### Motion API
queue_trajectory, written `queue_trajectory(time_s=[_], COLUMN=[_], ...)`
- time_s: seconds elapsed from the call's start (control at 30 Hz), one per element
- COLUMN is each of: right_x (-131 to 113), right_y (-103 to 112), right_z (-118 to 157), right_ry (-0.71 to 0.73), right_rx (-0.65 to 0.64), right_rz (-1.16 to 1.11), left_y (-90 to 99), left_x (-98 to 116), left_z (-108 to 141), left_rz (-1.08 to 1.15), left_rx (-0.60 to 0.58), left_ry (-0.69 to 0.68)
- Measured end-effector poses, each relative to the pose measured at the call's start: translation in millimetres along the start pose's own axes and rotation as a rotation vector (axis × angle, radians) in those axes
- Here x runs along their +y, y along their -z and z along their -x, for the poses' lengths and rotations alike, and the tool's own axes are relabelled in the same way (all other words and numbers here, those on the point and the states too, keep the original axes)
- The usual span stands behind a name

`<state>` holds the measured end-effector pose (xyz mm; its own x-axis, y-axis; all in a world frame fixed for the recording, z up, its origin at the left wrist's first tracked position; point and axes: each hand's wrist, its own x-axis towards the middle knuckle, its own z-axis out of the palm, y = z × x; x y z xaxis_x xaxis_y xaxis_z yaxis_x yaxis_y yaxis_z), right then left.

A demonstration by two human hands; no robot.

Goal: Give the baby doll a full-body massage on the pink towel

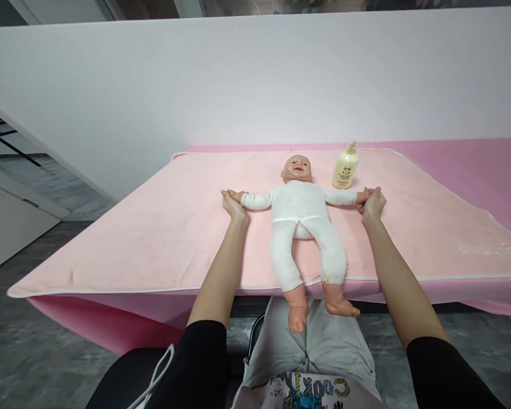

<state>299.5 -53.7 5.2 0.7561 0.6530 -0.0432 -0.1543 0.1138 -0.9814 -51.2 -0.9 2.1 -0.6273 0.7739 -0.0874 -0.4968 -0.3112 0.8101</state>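
evenly, two arms [219, 270] stretched forward along either side of one doll [300, 200], face-up on one pink towel [162, 227], the left hand [235, 210] and right hand [373, 205] each closed around the doll's nearer hand; one pump bottle [345, 168] sat near the doll's head.

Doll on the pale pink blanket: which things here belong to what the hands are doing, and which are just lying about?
In use:
- doll
- left hand and right hand, each holding a doll's hand
- blanket under it

Apparently just about:
- pump bottle, untouched
- white cord
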Motion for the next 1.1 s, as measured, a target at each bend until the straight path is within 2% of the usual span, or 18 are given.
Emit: queue_trajectory(time_s=[0.27, 0.53, 0.8, 1.0, 1.1], right_x=[1.2, -0.6, 3.4, 5.3, 4.4], right_y=[-0.7, -1.0, -0.4, 3.1, 3.2], right_z=[0.9, 0.3, -1.9, -6.9, -6.6], right_ry=[0.005, -0.017, 0.002, 0.046, 0.069], right_rx=[-0.067, -0.004, -0.03, 0.067, 0.061], right_rz=[0.024, 0.005, 0.013, -0.035, -0.049], left_y=[0.5, -2.3, 0.8, -0.2, -0.8], left_x=[-1.3, 2.9, 0.5, 1.9, 2.1], left_z=[-1.1, 0.9, 1.9, 0.0, 0.5], left_rz=[-0.025, 0.094, -0.025, 0.027, 0.02], left_rx=[-0.037, 0.016, -0.027, -0.012, -0.02], left_ry=[-0.003, 0.061, -0.01, 0.019, 0.023])
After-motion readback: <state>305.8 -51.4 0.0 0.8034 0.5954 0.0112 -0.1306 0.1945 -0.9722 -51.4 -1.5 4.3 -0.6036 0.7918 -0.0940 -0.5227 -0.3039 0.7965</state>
